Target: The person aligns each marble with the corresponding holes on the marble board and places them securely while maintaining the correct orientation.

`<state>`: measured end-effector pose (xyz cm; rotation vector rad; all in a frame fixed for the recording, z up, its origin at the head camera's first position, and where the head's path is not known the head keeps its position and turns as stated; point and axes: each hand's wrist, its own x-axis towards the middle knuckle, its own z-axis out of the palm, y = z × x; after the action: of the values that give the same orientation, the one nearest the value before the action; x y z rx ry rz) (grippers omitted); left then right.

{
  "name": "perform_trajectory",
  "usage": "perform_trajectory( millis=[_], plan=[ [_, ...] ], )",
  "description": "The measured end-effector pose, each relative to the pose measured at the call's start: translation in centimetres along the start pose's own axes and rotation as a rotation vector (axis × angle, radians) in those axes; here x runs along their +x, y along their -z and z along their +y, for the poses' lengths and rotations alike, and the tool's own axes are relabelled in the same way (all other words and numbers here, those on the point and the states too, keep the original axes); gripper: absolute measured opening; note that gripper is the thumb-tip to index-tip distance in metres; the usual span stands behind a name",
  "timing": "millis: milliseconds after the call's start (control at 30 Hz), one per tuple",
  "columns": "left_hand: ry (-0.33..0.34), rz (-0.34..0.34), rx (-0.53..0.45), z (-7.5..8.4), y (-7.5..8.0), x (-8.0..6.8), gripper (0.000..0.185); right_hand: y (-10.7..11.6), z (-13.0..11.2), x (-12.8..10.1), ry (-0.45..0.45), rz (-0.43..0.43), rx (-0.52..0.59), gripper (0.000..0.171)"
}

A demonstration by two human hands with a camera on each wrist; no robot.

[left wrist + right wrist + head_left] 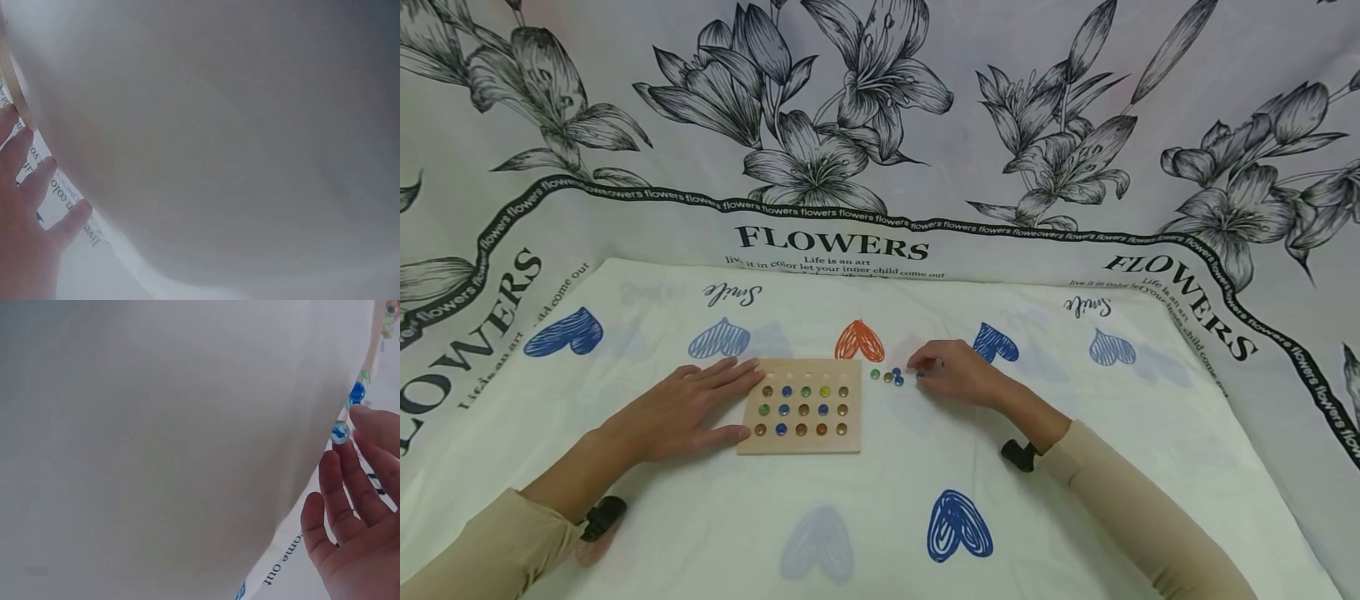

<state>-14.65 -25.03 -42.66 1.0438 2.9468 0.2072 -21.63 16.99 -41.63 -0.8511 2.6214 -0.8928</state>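
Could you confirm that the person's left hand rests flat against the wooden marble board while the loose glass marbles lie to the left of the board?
Not quite: in the head view the loose glass marbles lie to the right of the wooden marble board, beside the right hand. The left hand does rest flat against the board.

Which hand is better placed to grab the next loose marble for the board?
Right. The right hand has its fingertips by the loose marbles beside the wooden board. The left hand lies flat against the board's far side, steadying it.

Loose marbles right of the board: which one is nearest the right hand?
The blue-and-white marble at the fingertips of the right hand. The other loose marbles lie further off, toward the wooden board.
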Motion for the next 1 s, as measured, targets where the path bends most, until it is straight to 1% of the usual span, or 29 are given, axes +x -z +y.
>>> perform_trajectory(
  millis=[200, 433, 667, 1000],
  plan=[
    [0.013, -0.01, 0.001, -0.05, -0.13, -0.14, 0.076, -0.24, 0.39, -0.07, -0.018, -0.028, -0.004, 0.025],
    [0.025, -0.015, -0.007, -0.12, -0.16, -0.11, 0.077, -0.15, 0.4, 0.05, -0.018, -0.036, -0.021, 0.024],
    [0.036, -0.034, -0.007, -0.13, -0.12, -0.04, 0.078, -0.08, 0.53, 0.12, 0.0, -0.032, -0.059, 0.019],
    [0.029, -0.028, -0.007, -0.12, -0.14, -0.04, 0.077, -0.08, -0.08, 0.67, 0.006, -0.025, -0.103, 0.019]
  ],
)
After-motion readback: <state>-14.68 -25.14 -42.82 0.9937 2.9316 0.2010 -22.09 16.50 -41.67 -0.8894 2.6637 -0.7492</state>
